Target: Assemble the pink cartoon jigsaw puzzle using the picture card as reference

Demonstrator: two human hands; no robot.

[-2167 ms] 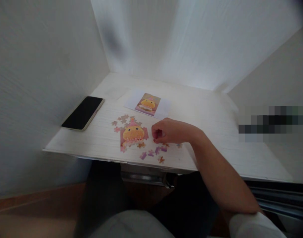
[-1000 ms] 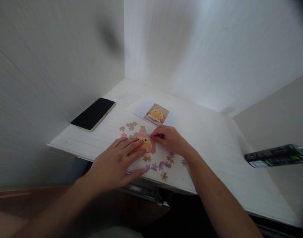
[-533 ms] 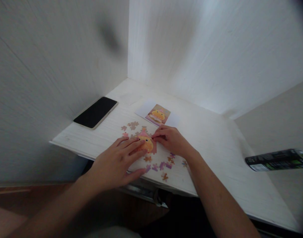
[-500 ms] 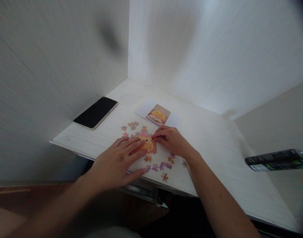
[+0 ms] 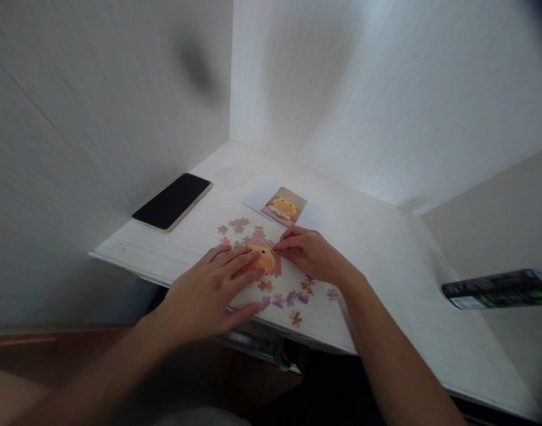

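Observation:
A partly joined jigsaw puzzle [image 5: 266,260] with a yellow, round-eyed character in a pink hat lies near the table's front edge. Over its left side my left hand [image 5: 213,290] rests with fingers spread, covering part of the picture. At the puzzle's upper right edge my right hand [image 5: 304,251] pinches a puzzle piece, mostly hidden by thumb and fingertips. Loose brown pieces [image 5: 239,225] lie beyond the puzzle. Several purple pieces [image 5: 291,297] and orange-brown pieces [image 5: 295,318] are scattered on the near side, between my hands and the edge.
Behind the puzzle, a picture card [image 5: 283,207] of the same character lies on white paper [image 5: 257,195]. A black-screened phone [image 5: 173,201] is by the left wall. On the right stands a dark can [image 5: 497,290]. White walls [image 5: 297,89] enclose the white table [image 5: 377,236].
My right fingertips have shifted very slightly at the puzzle's right edge, still pinched. My left hand stays in place, and the loose pieces lie as before.

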